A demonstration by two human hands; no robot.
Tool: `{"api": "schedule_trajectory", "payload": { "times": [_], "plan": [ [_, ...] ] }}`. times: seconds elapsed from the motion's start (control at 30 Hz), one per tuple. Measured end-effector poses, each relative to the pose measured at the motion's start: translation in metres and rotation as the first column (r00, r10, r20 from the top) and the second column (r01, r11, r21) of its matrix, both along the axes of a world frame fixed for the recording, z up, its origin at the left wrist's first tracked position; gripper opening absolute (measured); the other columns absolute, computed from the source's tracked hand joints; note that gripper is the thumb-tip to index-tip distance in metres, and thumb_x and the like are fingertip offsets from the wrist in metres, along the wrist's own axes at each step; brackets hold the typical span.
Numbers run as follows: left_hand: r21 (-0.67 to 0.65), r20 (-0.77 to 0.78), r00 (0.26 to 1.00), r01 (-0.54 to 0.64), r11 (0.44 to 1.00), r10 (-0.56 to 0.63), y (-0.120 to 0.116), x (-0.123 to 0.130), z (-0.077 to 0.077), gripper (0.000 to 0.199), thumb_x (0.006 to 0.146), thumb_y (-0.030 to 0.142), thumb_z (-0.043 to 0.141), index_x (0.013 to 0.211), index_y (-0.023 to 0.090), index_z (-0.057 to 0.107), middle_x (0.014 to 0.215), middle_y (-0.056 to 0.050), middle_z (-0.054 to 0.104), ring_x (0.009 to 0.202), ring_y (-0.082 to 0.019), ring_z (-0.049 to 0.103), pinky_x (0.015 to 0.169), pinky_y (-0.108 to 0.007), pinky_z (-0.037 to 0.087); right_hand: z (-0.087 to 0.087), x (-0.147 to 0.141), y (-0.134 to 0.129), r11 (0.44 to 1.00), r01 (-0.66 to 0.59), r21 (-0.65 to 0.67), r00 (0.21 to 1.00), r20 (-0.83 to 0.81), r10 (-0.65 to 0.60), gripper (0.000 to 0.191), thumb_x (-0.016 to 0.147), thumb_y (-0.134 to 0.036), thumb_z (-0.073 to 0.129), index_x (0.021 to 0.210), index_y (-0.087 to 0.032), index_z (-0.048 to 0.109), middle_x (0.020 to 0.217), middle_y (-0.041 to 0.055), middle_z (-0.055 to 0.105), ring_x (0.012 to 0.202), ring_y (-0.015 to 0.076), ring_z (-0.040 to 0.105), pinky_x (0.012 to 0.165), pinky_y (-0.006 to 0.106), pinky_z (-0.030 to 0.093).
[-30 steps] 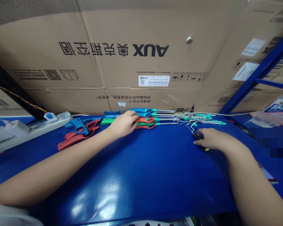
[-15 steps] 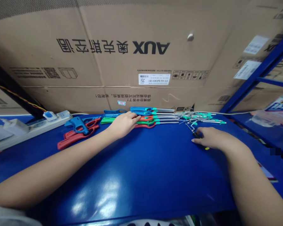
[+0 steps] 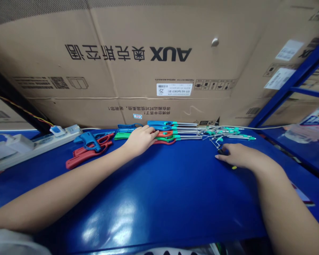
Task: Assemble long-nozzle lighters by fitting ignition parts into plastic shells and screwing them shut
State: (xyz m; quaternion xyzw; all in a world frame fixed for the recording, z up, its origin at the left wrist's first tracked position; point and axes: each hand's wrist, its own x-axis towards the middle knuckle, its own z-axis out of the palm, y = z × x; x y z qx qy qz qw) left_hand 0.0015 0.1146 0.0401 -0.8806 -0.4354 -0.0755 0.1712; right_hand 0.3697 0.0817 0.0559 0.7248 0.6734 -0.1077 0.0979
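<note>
Several long-nosed gas lighters [image 3: 187, 131] with blue, orange, green and red handles lie side by side, metal tubes pointing right. My left hand [image 3: 142, 141] lies over their handles, fingers together and curled around the orange-handled lighter [image 3: 166, 134]. My right hand [image 3: 238, 155] is closed around a black-handled tool [image 3: 221, 151] with a yellow end showing below the palm; its exact kind is partly hidden. Its thin metal end points up-left toward a loose pile of metal lighter tubes [image 3: 238, 136] with teal pieces.
Loose blue [image 3: 90, 141] and red handle shells [image 3: 81, 158] lie on the left of the blue tabletop [image 3: 162, 191]. A white power strip [image 3: 39, 143] with plugs stands at far left. A cardboard box [image 3: 133, 81] backs the table. Plastic-wrapped goods [image 3: 305, 129] sit behind the blue frame at right.
Both hands stay nearly where they were. The right thumb shifts very slightly left; the whole view drifts slightly.
</note>
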Motion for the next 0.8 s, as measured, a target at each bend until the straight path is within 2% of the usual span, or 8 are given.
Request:
{"api": "schedule_trajectory", "payload": {
  "times": [0.17, 0.37, 0.5, 0.67, 0.73, 0.8],
  "plan": [
    [0.018, 0.004, 1.0, -0.03, 0.999, 0.03, 0.002, 0.004, 0.0, 0.033, 0.101, 0.036, 0.052, 0.121, 0.014, 0.068, 0.111, -0.014, 0.07, 0.101, -0.03, 0.061, 0.077, -0.037, 0.047, 0.0, 0.0, 0.0, 1.0, 0.002, -0.015, 1.0, -0.008, -0.002, 0.041, 0.089, -0.053, 0.056, 0.108, -0.019, 0.068, 0.115, 0.0153, 0.073, 0.101, 0.0344, 0.07, 0.077, 0.041, 0.053],
    [0.035, 0.035, 0.999, -0.043, 0.998, 0.042, 0.002, 0.004, -0.002, 0.033, 0.1, 0.041, 0.054, 0.117, 0.017, 0.069, 0.109, -0.013, 0.07, 0.102, -0.029, 0.06, 0.079, -0.037, 0.046, 0.001, 0.0, -0.001, 1.0, 0.006, -0.018, 1.0, -0.019, -0.006, 0.041, 0.088, -0.054, 0.056, 0.108, -0.02, 0.068, 0.112, 0.0145, 0.074, 0.098, 0.0325, 0.07, 0.075, 0.039, 0.053],
    [0.035, 0.075, 0.997, -0.036, 0.999, 0.033, 0.0, 0.002, -0.002, 0.035, 0.099, 0.043, 0.056, 0.118, 0.017, 0.069, 0.111, -0.013, 0.07, 0.105, -0.029, 0.06, 0.084, -0.039, 0.048, -0.002, 0.003, 0.0, 1.0, -0.006, -0.002, 1.0, 0.007, 0.006, 0.047, 0.089, -0.056, 0.054, 0.117, -0.02, 0.064, 0.121, 0.0152, 0.071, 0.106, 0.0351, 0.069, 0.077, 0.04, 0.053],
    [0.062, 0.187, 0.978, -0.107, 0.992, 0.094, 0.005, -0.012, 0.017, 0.044, 0.102, 0.049, 0.045, 0.119, 0.015, 0.069, 0.116, -0.013, 0.07, 0.107, -0.03, 0.061, 0.088, -0.04, 0.049, 0.0, 0.002, -0.001, 0.999, -0.011, 0.045, 1.0, 0.021, 0.01, 0.054, 0.09, -0.057, 0.051, 0.128, -0.02, 0.057, 0.122, 0.0167, 0.07, 0.105, 0.038, 0.068, 0.072, 0.042, 0.053],
    [0.069, 0.24, 0.959, -0.173, 0.982, 0.152, 0.014, -0.025, 0.028, 0.046, 0.103, 0.045, 0.039, 0.115, 0.013, 0.069, 0.116, -0.015, 0.069, 0.112, -0.033, 0.059, 0.09, -0.042, 0.049, 0.002, 0.0, -0.003, 0.993, -0.048, 0.106, 0.999, 0.014, 0.047, 0.052, 0.091, -0.055, 0.05, 0.128, -0.019, 0.057, 0.124, 0.0178, 0.068, 0.107, 0.0383, 0.067, 0.074, 0.043, 0.053],
    [0.033, 0.251, 0.949, -0.204, 0.978, 0.189, 0.026, -0.042, 0.035, 0.039, 0.1, 0.038, 0.043, 0.107, 0.013, 0.071, 0.109, -0.014, 0.071, 0.108, -0.031, 0.062, 0.09, -0.041, 0.05, 0.005, -0.003, -0.005, 0.977, -0.093, 0.191, 0.996, 0.03, 0.088, 0.052, 0.092, -0.053, 0.049, 0.13, -0.017, 0.056, 0.134, 0.0206, 0.062, 0.115, 0.0399, 0.063, 0.08, 0.045, 0.054]
  ]
}}
